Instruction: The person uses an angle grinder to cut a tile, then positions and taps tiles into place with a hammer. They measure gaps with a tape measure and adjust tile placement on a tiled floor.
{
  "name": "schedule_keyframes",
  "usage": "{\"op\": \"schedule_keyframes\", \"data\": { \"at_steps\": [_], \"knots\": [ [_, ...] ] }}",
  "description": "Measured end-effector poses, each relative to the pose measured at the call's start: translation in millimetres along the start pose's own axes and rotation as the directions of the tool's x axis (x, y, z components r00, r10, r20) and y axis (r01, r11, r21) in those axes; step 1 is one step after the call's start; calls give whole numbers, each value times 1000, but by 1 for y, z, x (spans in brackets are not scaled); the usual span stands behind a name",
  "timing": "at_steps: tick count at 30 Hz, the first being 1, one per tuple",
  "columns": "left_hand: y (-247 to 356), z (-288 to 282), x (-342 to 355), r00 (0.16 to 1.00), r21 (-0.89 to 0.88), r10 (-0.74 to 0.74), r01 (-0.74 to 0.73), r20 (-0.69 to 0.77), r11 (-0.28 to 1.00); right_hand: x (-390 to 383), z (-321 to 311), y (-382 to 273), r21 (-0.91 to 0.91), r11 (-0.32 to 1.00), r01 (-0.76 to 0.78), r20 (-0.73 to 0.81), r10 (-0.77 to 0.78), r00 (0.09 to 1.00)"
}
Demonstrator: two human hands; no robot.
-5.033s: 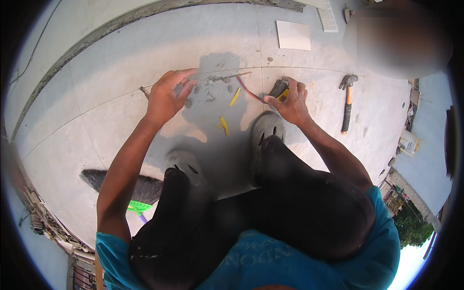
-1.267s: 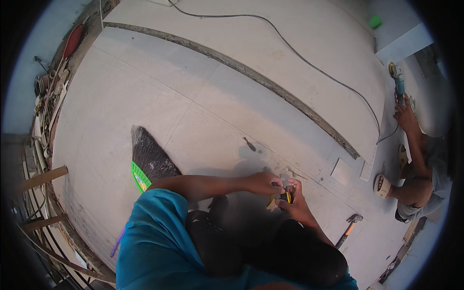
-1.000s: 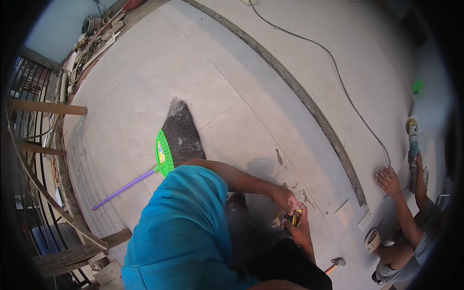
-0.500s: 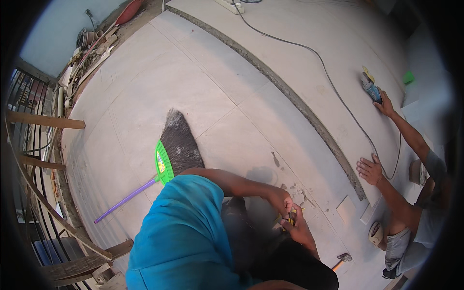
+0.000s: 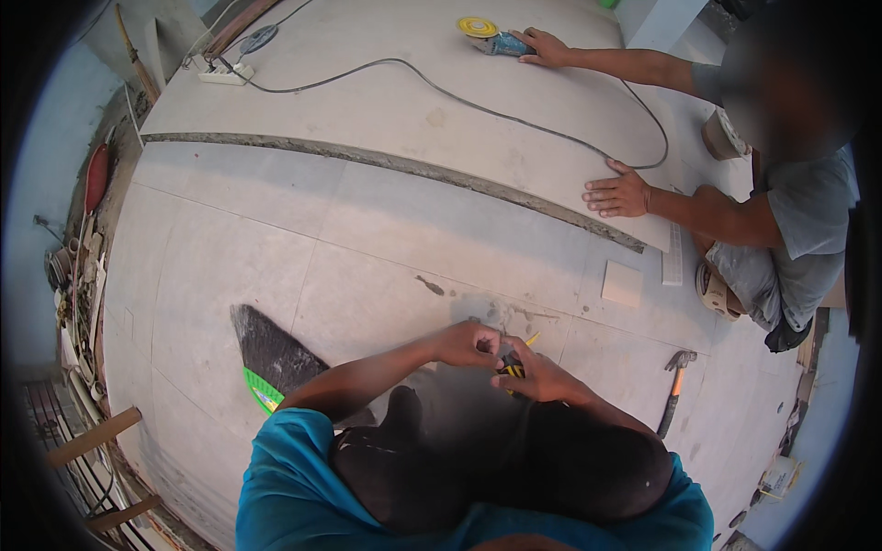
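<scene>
My right hand [image 5: 546, 375] is closed around a small black-and-yellow tool [image 5: 512, 367] above my knees; its exact kind does not show. A thin yellow piece [image 5: 533, 339] sticks out past the fingers. My left hand [image 5: 470, 345] is right beside it, fingers curled in; whatever they pinch is hidden. To the left, on the tiled floor [image 5: 386, 275], lies a broom with dark bristles [image 5: 276, 347] and a green head [image 5: 263, 389], partly behind my left arm. A hammer [image 5: 677, 390] with an orange-and-black handle lies to my right.
At the right, a co-worker's one hand [image 5: 544, 48] holds an angle grinder [image 5: 503, 43] with a yellow disc; the other hand [image 5: 617, 191] presses the raised slab. A cord [image 5: 395, 61] runs to a power strip [image 5: 226, 73]. The slab's rough edge [image 5: 395, 162] crosses ahead.
My view has swung to the right, bringing the co-worker and grinder further into the picture. Both my hands stay close together at the black-and-yellow tool. The broom's handle is now out of sight.
</scene>
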State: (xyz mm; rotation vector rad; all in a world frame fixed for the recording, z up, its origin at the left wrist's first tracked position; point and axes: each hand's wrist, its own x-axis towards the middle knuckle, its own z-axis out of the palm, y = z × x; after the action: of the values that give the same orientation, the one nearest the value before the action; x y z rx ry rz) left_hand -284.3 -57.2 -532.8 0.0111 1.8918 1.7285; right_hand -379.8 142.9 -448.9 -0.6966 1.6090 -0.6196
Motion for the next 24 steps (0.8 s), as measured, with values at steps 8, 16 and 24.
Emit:
{"op": "schedule_keyframes", "data": {
  "at_steps": [8,16,24],
  "knots": [
    [15,-3,-5,989,122,123,-113,-78,986,10,6,31,-99,994,48,-105,-59,993],
    [-7,-104,-53,903,533,247,-25,-351,846,-45,-30,54,-239,912,-333,-278,264,924],
    [-87,-242,-113,474,637,471,290,-744,715,-152,-78,71,-592,718,-366,-573,-56,818]
  ]
}}
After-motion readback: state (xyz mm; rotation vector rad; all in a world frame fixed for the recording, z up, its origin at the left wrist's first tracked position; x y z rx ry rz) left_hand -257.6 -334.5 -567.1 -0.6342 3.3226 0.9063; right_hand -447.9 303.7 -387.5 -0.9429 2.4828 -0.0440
